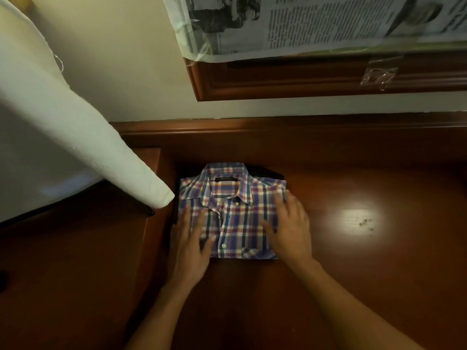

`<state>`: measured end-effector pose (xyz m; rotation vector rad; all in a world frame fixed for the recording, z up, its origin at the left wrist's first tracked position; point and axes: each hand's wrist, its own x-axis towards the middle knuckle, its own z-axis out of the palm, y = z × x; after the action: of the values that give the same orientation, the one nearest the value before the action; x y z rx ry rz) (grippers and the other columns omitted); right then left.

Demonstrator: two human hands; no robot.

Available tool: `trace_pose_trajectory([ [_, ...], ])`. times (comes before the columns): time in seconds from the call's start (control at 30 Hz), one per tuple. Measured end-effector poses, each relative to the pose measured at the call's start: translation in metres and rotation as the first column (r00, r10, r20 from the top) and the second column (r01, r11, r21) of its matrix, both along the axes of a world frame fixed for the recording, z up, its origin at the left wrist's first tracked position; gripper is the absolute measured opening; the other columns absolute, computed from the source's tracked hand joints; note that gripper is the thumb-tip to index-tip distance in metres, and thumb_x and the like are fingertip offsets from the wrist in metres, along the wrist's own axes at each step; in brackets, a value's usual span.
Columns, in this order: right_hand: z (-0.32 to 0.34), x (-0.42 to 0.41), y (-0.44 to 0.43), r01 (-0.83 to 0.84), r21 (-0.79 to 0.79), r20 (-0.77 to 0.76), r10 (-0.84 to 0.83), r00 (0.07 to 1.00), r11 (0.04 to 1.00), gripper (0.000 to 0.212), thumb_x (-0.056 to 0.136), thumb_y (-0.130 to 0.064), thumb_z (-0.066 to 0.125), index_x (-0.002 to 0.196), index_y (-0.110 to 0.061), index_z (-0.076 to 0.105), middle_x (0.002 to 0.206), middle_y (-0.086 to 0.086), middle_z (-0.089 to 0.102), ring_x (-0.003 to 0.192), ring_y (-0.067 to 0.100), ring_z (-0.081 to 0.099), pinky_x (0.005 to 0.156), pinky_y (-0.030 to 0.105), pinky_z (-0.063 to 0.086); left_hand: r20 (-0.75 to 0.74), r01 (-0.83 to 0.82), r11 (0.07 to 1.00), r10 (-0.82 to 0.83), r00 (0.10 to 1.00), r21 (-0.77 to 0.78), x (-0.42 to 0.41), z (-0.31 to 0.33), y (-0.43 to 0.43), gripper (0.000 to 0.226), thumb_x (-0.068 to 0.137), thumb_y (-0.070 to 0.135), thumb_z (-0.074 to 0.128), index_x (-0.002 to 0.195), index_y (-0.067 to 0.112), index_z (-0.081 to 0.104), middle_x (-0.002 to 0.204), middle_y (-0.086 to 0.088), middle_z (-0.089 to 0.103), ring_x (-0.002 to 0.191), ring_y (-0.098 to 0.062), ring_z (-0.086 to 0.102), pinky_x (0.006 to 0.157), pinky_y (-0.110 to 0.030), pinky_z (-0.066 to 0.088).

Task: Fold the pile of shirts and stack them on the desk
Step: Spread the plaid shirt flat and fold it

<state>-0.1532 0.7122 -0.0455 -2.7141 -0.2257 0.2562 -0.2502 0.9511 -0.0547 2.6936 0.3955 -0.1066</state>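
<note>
A folded plaid shirt point(235, 210) in blue, red, white and yellow lies collar-up on the dark wooden desk point(353, 261). It sits on top of a dark folded garment point(267, 171), of which only a black edge shows at the back and left. My left hand point(189, 243) lies flat on the shirt's left side with fingers spread. My right hand point(288, 226) lies flat on its right side, fingers straight and pointing away from me.
A white padded board point(75, 137) slants in from the upper left, its tip close to the shirt's left edge. A wooden window frame point(278, 79) covered with newspaper point(303, 24) is on the wall behind. A bright light patch point(358, 218) lies right of the shirt.
</note>
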Motion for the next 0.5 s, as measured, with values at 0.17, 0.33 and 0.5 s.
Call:
trace_pose_trajectory([
  [0.17,-0.032,-0.027,0.012,-0.411,-0.180,-0.151,0.388,0.909,0.893,0.076,0.098,-0.076,0.007,0.159,-0.036,-0.013,0.164,0.000,-0.029,0.149,0.024,-0.032,0.122,0.056,-0.011,-0.338,0.128,0.990,-0.102,0.936,0.058,-0.005,-0.030,-0.006,0.079,0.096,0.075,0.013,0.152,0.039,-0.030,0.155,0.007,-0.047,0.143,-0.019,-0.044,0.122,-0.053,-0.016],
  [0.33,-0.040,-0.029,0.009,-0.421,-0.193,-0.292,0.358,0.887,0.886,0.078,0.097,-0.075,0.010,0.157,-0.036,-0.021,0.160,-0.002,-0.039,0.145,0.023,-0.039,0.124,0.054,-0.010,-0.402,0.116,0.993,-0.102,0.910,0.010,0.001,-0.022,-0.007,0.079,0.098,0.071,0.022,0.154,0.040,-0.025,0.157,0.006,-0.044,0.144,-0.021,-0.041,0.119,-0.048,-0.020],
  [0.5,0.018,-0.036,-0.019,-0.280,-0.029,-0.274,0.262,0.925,0.959,0.071,0.102,-0.065,0.020,0.160,-0.036,-0.008,0.167,-0.005,-0.020,0.151,0.017,-0.026,0.125,0.048,-0.010,-0.287,-0.007,0.994,-0.026,0.958,-0.114,-0.014,0.025,-0.020,0.070,0.104,0.052,0.039,0.161,0.036,0.002,0.167,0.007,-0.018,0.155,-0.023,-0.013,0.126,-0.049,0.009],
])
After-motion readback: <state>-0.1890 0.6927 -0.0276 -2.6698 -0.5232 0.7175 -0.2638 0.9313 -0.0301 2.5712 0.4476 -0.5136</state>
